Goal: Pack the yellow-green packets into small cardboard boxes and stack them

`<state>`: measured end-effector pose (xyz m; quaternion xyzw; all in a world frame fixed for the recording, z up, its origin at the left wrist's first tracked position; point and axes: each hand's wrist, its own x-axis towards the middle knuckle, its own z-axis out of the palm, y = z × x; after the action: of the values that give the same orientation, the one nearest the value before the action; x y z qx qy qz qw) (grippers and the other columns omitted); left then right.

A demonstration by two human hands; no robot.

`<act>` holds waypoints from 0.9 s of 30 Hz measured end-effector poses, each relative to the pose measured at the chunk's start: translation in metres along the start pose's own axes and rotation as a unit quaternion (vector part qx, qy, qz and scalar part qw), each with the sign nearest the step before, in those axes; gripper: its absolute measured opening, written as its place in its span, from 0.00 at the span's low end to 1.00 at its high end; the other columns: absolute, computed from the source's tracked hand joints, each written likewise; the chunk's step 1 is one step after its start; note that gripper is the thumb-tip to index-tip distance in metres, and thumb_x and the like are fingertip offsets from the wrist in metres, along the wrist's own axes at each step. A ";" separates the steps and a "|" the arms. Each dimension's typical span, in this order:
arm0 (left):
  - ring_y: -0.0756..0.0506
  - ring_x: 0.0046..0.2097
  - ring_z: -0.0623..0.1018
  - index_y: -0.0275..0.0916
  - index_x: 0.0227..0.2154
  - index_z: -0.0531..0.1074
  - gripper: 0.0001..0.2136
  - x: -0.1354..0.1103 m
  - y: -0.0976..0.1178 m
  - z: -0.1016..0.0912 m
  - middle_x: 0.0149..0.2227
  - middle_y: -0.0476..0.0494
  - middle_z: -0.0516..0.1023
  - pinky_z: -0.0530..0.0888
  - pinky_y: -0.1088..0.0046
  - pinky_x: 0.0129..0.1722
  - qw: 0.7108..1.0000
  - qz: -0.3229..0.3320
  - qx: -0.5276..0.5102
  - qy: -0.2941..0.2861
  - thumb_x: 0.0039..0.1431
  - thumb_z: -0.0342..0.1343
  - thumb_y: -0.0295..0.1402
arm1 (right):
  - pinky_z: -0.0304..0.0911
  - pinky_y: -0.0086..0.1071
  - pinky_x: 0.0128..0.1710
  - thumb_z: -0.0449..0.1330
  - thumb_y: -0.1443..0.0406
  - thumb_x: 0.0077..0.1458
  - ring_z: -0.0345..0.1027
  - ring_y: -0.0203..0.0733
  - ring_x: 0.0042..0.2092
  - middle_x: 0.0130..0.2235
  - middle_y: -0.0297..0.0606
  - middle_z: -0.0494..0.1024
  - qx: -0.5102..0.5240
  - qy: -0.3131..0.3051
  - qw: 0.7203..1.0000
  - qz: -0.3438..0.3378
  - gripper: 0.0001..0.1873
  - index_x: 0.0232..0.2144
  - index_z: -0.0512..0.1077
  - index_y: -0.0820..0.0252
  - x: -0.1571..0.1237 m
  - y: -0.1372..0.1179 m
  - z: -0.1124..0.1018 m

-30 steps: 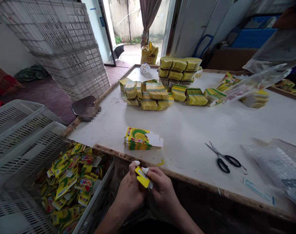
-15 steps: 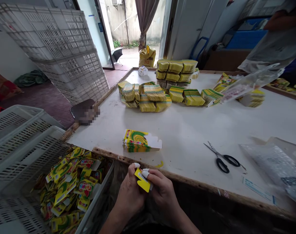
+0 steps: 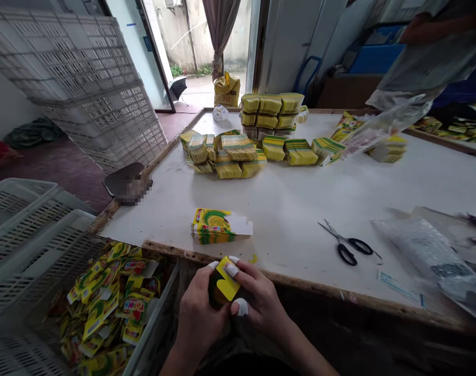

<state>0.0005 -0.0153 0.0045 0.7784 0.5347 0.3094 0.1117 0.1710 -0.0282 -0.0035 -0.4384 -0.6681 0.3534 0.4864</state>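
Both my hands hold one small yellow carton (image 3: 225, 282) just below the table's front edge. My left hand (image 3: 199, 313) wraps round its left side, and my right hand (image 3: 257, 300) pinches its yellow flap with taped fingertips. A short stack of flat yellow-green cartons (image 3: 216, 225) lies on the white table (image 3: 300, 203) right in front of my hands. To my left, a white slatted crate (image 3: 34, 250) is filled with several folded yellow cartons (image 3: 112, 297).
Black scissors (image 3: 345, 245) lie to the right, beside clear plastic bags (image 3: 429, 256). Bundles of flat cartons (image 3: 261, 136) are piled at the far side. Empty white crates (image 3: 85, 89) lean at back left. Another person (image 3: 429, 57) stands at far right holding a plastic bag.
My hands have turned the small carton so its flap now faces up, and my right fingers press on it. The view has shifted slightly to the right.
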 end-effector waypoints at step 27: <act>0.37 0.48 0.79 0.37 0.53 0.61 0.29 0.013 0.001 -0.004 0.47 0.35 0.78 0.78 0.57 0.46 0.993 0.091 0.008 -0.080 0.45 0.61 0.30 | 0.64 0.40 0.56 0.60 0.66 0.56 0.59 0.54 0.63 0.66 0.53 0.58 -0.103 -0.073 0.991 -0.039 0.26 0.57 0.66 0.57 -0.002 0.019 -0.017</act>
<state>0.0019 -0.0041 0.0125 0.8468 0.4535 0.2511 0.1196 0.1927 -0.0223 -0.0167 -0.4329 -0.7513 0.2947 0.4015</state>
